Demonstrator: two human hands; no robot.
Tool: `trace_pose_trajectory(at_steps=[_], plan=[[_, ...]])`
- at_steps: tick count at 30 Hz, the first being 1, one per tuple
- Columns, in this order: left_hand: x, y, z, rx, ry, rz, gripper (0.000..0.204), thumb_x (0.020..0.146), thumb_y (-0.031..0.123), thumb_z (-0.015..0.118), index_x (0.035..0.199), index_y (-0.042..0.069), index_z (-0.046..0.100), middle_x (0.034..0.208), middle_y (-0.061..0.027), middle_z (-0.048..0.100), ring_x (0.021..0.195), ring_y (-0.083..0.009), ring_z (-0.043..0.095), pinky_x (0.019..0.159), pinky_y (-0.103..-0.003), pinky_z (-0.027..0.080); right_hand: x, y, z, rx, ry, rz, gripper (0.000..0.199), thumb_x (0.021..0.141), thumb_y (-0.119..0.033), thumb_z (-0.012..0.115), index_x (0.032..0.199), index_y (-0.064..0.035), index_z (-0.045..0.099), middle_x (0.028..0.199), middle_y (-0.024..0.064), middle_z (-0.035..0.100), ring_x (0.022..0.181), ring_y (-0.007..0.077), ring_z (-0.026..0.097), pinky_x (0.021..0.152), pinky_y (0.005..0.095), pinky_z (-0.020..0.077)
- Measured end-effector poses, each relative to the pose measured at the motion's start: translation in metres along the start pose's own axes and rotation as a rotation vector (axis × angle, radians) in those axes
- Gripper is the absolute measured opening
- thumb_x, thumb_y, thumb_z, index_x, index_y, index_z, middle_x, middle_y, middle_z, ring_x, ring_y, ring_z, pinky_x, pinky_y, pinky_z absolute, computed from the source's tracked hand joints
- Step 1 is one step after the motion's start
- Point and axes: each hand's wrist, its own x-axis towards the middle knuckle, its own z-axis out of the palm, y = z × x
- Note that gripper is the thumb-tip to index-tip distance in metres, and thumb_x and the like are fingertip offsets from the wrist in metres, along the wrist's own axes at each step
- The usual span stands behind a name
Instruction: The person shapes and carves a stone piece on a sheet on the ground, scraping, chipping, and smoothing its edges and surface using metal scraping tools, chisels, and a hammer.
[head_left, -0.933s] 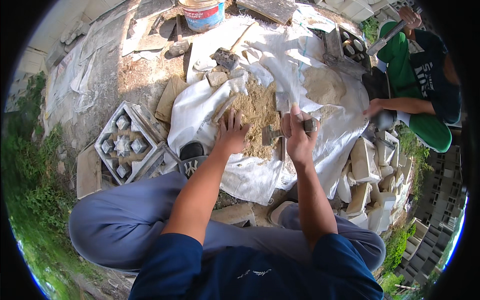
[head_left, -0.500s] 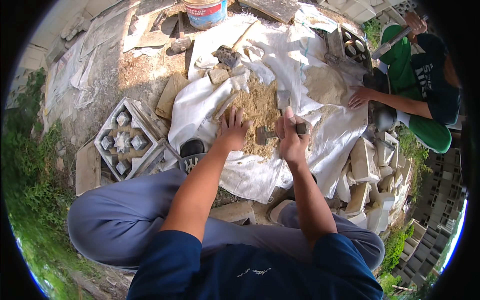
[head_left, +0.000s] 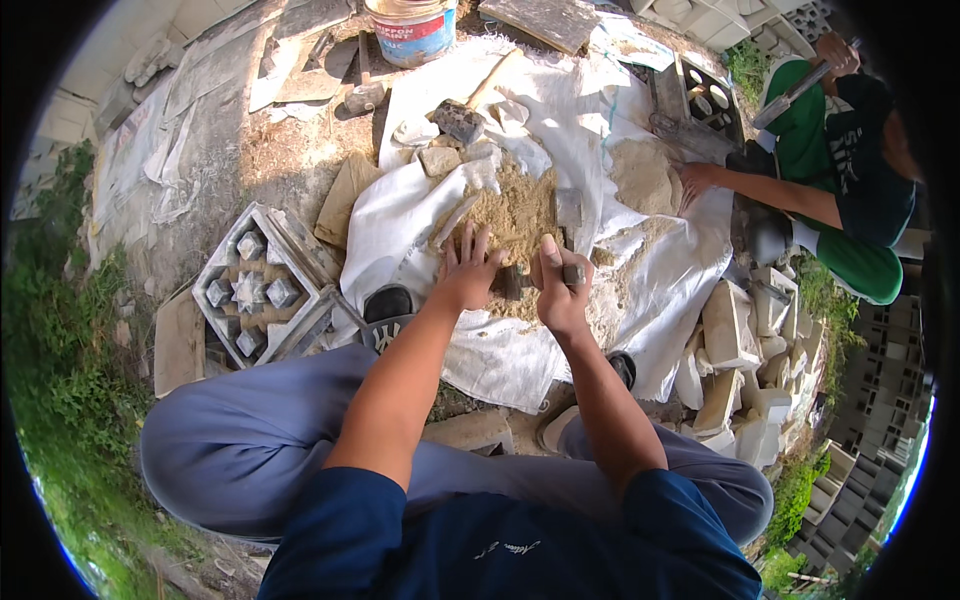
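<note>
A heap of damp tan sand (head_left: 520, 205) lies on a white woven sheet (head_left: 480, 365) in front of me. My left hand (head_left: 468, 268) rests on its near left part, palm down and fingers spread, holding nothing. Closed around the handle of a short hammer-like tool, my right hand (head_left: 563, 292) is just to the right. The dark blocky head of this short hammer-like tool (head_left: 513, 283) touches the sand between my hands. A flat grey metal piece (head_left: 568, 207) lies beyond my right hand, at the heap's right edge.
A patterned mould frame (head_left: 250, 285) stands at left. A mallet (head_left: 460, 120), stones and a paint bucket (head_left: 412, 35) are farther off. Broken pale blocks (head_left: 735, 320) are piled at right. A co-worker's hand (head_left: 700, 180) reaches to a second sand patch (head_left: 643, 175); their other hand grips a bar-like tool.
My right hand has moved left and slightly nearer with the tool, its head now closer to my left hand. The left hand barely shifted. The co-worker's lower hand moved left onto the sand patch.
</note>
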Motion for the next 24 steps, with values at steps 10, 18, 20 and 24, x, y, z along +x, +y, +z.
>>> trace_pose_trajectory(at_steps=[10, 18, 20, 24], plan=[[-0.002, 0.003, -0.008, 0.029, -0.019, 0.007, 0.08, 0.084, 0.03, 0.077, 0.152, 0.018, 0.035, 0.165, -0.0194, -0.013, 0.15, -0.0449, -0.019, 0.116, -0.07, 0.005, 0.008, 0.014, -0.002, 0.086, 0.028, 0.007, 0.046, 0.106, -0.024, 0.052, 0.064, -0.0063, 0.045, 0.057, -0.0062, 0.04, 0.052, 0.0045, 0.03, 0.047, 0.0274, 0.0223], [-0.005, 0.005, -0.015, -0.032, -0.003, -0.053, 0.07, 0.087, 0.026, 0.074, 0.148, 0.023, 0.039, 0.165, -0.0162, -0.01, 0.15, -0.0463, -0.017, 0.118, -0.069, 0.007, 0.013, -0.026, -0.009, 0.093, 0.025, -0.006, 0.047, 0.107, -0.025, 0.049, 0.064, -0.0069, 0.044, 0.056, -0.004, 0.036, 0.052, 0.0065, 0.028, 0.049, 0.0282, 0.0232], [0.003, 0.013, -0.014, -0.098, -0.039, -0.053, 0.07, 0.088, 0.021, 0.072, 0.149, 0.024, 0.038, 0.166, -0.0148, -0.012, 0.149, -0.0479, -0.016, 0.119, -0.068, 0.006, 0.008, 0.027, -0.014, 0.069, 0.069, 0.037, 0.044, 0.106, -0.023, 0.051, 0.065, -0.0057, 0.046, 0.057, -0.0055, 0.038, 0.053, 0.0058, 0.032, 0.049, 0.0276, 0.0242], [-0.002, -0.004, -0.001, 0.025, 0.045, -0.005, 0.07, 0.084, 0.028, 0.077, 0.144, 0.022, 0.041, 0.165, -0.018, -0.006, 0.15, -0.0452, -0.015, 0.116, -0.072, 0.008, 0.01, 0.0, -0.004, 0.107, 0.048, 0.079, 0.045, 0.107, -0.024, 0.048, 0.066, -0.0074, 0.044, 0.057, -0.0051, 0.036, 0.053, 0.0056, 0.028, 0.05, 0.0277, 0.0229]])
